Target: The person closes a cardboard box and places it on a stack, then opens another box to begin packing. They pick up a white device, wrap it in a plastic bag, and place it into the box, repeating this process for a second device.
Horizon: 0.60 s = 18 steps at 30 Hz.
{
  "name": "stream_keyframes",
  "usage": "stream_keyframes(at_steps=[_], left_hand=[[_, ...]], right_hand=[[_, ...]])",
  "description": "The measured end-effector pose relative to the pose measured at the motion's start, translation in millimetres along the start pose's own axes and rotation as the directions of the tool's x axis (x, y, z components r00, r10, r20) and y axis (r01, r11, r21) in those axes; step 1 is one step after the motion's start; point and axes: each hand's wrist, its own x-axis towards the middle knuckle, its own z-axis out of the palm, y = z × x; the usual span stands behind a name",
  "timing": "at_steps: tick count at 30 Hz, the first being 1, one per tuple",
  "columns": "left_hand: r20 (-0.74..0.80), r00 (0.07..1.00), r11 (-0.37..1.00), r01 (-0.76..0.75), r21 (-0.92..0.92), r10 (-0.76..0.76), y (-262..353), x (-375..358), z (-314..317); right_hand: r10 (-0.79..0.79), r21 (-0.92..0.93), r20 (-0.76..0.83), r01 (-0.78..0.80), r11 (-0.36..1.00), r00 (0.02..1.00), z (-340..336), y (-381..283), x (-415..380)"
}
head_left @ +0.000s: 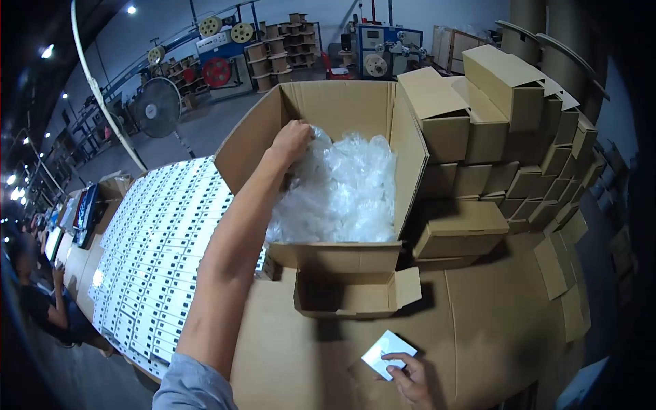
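Note:
My left hand (pixel 292 139) reaches into a large open carton (pixel 342 102) and its closed fingers touch the clear plastic bags (pixel 348 184) that fill it. What exactly they grip is hard to make out. Near the front edge of the table, my right hand (pixel 412 384) has its fingers on a small white box (pixel 389 354), the thumb and fingertips at its lower right part. Between the hands, an empty small brown box (pixel 347 294) stands with its lid and side flap open.
Rows of small white boxes (pixel 160 253) cover the left side. Brown boxes (pixel 444 140) are stacked at the right, with a closed one (pixel 461 229) in front. Flattened cardboard (pixel 560 266) lies at far right. Another person (pixel 55 301) is at far left.

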Motion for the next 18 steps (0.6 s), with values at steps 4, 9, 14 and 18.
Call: stream_keyframes(at_steps=[4, 9, 14, 18], left_hand=[[-0.080, 0.971, 0.964, 0.208, -0.169, -0.223, -7.0, 9.9, -6.9], [-0.326, 0.878, 0.914, 0.244, -0.325, -0.350, 4.0, 2.8, -58.7], [-0.353, 0.735, 0.712, 0.245, -0.658, -0.580, 54.9, -58.7, -127.4], [-0.354, 0.682, 0.470, -0.016, -0.883, -0.641, 101.4, -144.1, -136.6]], right_hand=[[-0.031, -0.032, 0.010, 0.031, 0.999, 0.999, 4.4, -9.3, 1.9], [-0.029, -0.166, 0.046, 0.036, 0.985, 0.998, 23.4, -29.3, 0.0], [-0.239, -0.354, 0.087, 0.254, 0.900, 0.967, 38.9, -36.1, -8.2], [-0.306, -0.337, 0.068, 0.311, 0.889, 0.950, 75.4, -56.7, -22.7]])
